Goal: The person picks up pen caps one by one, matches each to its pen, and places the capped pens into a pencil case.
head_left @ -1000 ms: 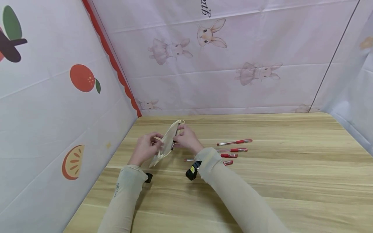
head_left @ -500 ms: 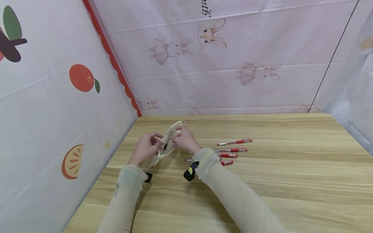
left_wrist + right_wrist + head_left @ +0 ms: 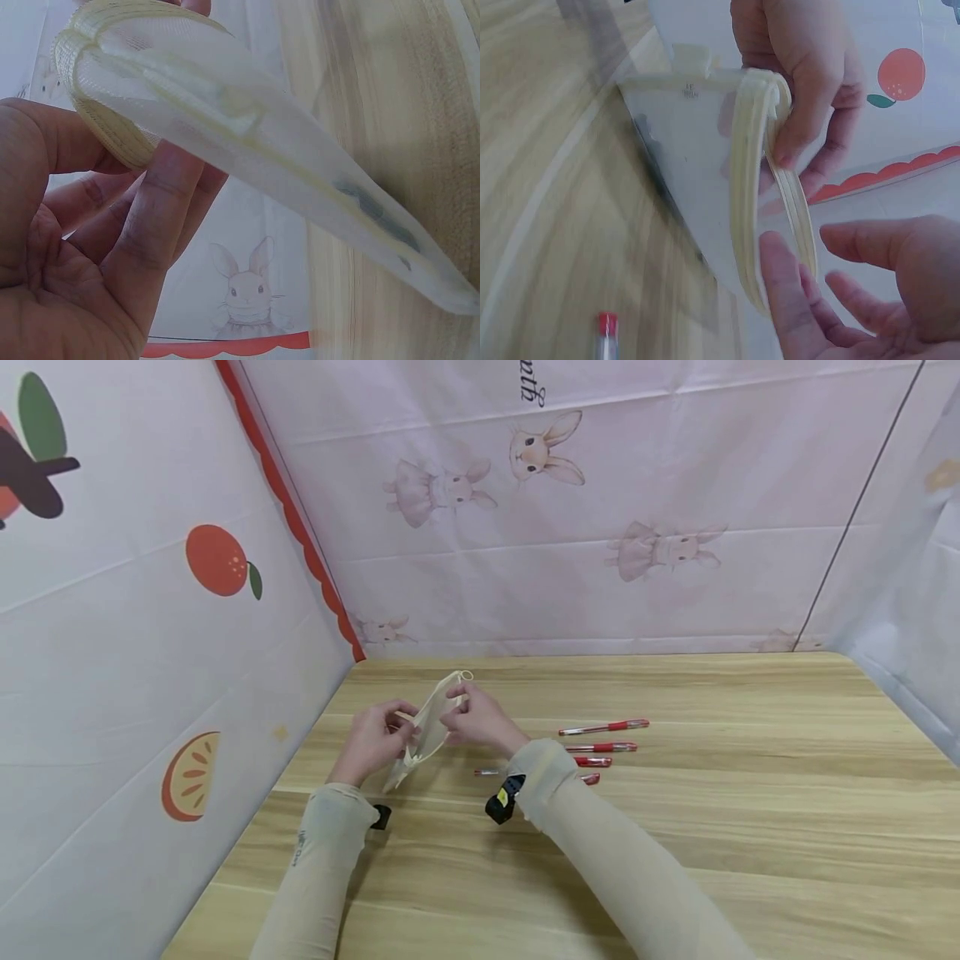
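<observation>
A translucent zipper pouch (image 3: 433, 723) with cream zipper edges stands tilted above the table, its mouth spread. My left hand (image 3: 373, 740) pinches one zipper edge between thumb and fingers. At the opposite side of the mouth is my right hand (image 3: 482, 718); in the right wrist view its fingers (image 3: 780, 274) touch the zipper edge while the thumb stays apart, and no pen is between them. Through the pouch wall, low down in the left wrist view, a dark shape (image 3: 382, 217) shows blurred, seemingly part of the black pen.
Several red pens lie to the right of the pouch, one of them a red pen (image 3: 606, 726) at the back; my right sleeve (image 3: 600, 827) partly covers the nearer ones. A fruit-printed cloth wall (image 3: 247, 685) borders the wooden table (image 3: 750, 810) on the left.
A black pen held in my right fingers at the mouth has slipped down into the pouch and left the fingers. The left hand has kept its pinch on the pouch.
</observation>
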`<state>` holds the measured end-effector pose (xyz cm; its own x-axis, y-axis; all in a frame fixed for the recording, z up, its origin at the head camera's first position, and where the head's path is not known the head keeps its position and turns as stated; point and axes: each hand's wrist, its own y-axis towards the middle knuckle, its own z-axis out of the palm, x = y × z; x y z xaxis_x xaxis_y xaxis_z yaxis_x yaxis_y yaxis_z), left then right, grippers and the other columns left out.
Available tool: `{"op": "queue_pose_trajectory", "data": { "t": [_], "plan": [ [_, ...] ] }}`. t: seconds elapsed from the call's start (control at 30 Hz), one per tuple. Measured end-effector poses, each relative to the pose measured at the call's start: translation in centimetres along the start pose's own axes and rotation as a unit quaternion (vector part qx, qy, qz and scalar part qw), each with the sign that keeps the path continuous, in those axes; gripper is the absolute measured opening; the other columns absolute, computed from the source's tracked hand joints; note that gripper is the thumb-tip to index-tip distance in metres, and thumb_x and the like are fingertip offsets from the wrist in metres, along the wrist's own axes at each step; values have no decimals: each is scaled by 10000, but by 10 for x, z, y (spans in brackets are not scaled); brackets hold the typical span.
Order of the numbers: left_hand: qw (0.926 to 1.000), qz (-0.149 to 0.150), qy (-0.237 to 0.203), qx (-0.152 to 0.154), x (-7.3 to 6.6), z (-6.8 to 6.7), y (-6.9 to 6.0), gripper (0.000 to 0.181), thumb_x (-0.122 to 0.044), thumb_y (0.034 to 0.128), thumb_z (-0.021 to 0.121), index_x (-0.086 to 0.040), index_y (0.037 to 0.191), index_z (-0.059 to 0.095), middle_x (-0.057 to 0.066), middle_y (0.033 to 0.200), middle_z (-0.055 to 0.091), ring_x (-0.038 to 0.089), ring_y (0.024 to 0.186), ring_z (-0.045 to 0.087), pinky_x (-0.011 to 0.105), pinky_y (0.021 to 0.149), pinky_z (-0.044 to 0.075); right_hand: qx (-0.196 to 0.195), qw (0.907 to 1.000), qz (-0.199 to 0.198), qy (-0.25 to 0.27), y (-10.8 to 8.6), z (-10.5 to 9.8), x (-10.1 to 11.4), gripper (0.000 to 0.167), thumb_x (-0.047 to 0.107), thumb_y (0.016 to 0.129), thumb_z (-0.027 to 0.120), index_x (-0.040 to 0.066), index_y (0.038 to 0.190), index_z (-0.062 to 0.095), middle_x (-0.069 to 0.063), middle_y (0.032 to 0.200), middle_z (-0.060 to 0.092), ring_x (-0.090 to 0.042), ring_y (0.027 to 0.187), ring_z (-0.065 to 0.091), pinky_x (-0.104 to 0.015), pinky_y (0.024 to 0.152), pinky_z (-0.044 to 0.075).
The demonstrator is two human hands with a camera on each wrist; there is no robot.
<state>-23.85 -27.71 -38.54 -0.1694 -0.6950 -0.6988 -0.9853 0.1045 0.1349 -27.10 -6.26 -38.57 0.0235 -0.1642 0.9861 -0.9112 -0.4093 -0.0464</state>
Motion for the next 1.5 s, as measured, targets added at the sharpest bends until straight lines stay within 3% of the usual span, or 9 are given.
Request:
{"op": "queue_pose_trajectory", "data": {
  "t": [0.3, 0.47, 0.73, 0.83, 1.03, 1.13, 1.23, 1.33, 1.5],
  "plan": [
    [10000, 62, -57, -30, -1, 0, 0, 218, -78, 1022, 633, -62, 1209, 743, 159, 1007, 813, 219, 786, 749, 322, 624, 624, 442, 9964, -189, -697, -5, -31, -7, 425, 73, 1037, 658, 52, 1449, 556, -146, 1159, 623, -378, 1064, 699, -533, 956, 635],
    [9999, 95, -61, -40, -1, 0, -2, 233, -63, 1023, 616, -48, 1220, 739, 160, 1005, 815, 211, 780, 748, 311, 612, 620, 677, 9927, -366, -930, -8, -47, -10, 394, 68, 1051, 632, 43, 1438, 561, -174, 1180, 614, -436, 1103, 678, -547, 957, 631],
    [9999, 86, -84, -54, -1, 0, -1, 241, -59, 1020, 610, -42, 1224, 738, 163, 1006, 813, 208, 773, 740, 307, 614, 614, 728, 9832, -512, -1593, -16, -75, -14, 343, 89, 1058, 622, 98, 1401, 610, -221, 1301, 634, -408, 1197, 680, -539, 981, 623],
    [9999, 100, -77, -63, -1, 0, -1, 245, -53, 1017, 608, -39, 1223, 740, 167, 1004, 813, 219, 773, 744, 305, 607, 612, 751, 9775, -589, -1879, -18, -87, -17, 355, 79, 1054, 614, 107, 1408, 621, -250, 1346, 635, -364, 1202, 687, -516, 980, 626],
    [9999, 111, -81, -62, -1, 0, -1, 256, -48, 1014, 610, -37, 1232, 744, 169, 1005, 815, 224, 772, 748, 306, 606, 613, 908, 9622, -912, -2401, -21, -109, -23, 379, 20, 1056, 581, 86, 1426, 629, -312, 1412, 611, -418, 1269, 659, -470, 970, 626],
    [9999, 114, -70, -54, -1, 0, -1, 256, -50, 1014, 614, -42, 1234, 745, 165, 1005, 817, 216, 764, 744, 311, 609, 616, 964, 9575, -960, -2545, -22, -119, -26, 391, 2, 1059, 555, 97, 1430, 632, -308, 1422, 606, -381, 1252, 656, -399, 896, 617],
    [9999, 124, -34, -46, -1, 0, -2, 257, -51, 1017, 612, -44, 1237, 744, 164, 1010, 816, 208, 760, 740, 316, 613, 617, 1010, 9567, -876, -2585, -25, -127, -27, 407, -13, 1065, 522, 111, 1437, 632, -313, 1436, 591, -340, 1016, 681, -320, 696, 560],
    [9999, 116, -14, -28, -1, 0, -2, 257, -52, 1016, 616, -49, 1238, 744, 163, 1016, 815, 209, 768, 742, 323, 624, 622, 1002, 9567, -788, -2619, -29, -134, -27, 422, -36, 1061, 499, 109, 1432, 636, -326, 1443, 581, -353, 906, 667, -331, 587, 524],
    [9999, 100, -16, 24, 1, 1, -2, 250, -68, 1019, 622, -63, 1238, 744, 150, 1013, 814, 212, 786, 743, 333, 642, 631, 951, 9506, -825, -2837, -34, -146, -31, 463, -79, 1025, 447, 78, 1411, 648, -330, 1434, 588, -450, 1231, 643, -405, 712, 601]
  ]
}}
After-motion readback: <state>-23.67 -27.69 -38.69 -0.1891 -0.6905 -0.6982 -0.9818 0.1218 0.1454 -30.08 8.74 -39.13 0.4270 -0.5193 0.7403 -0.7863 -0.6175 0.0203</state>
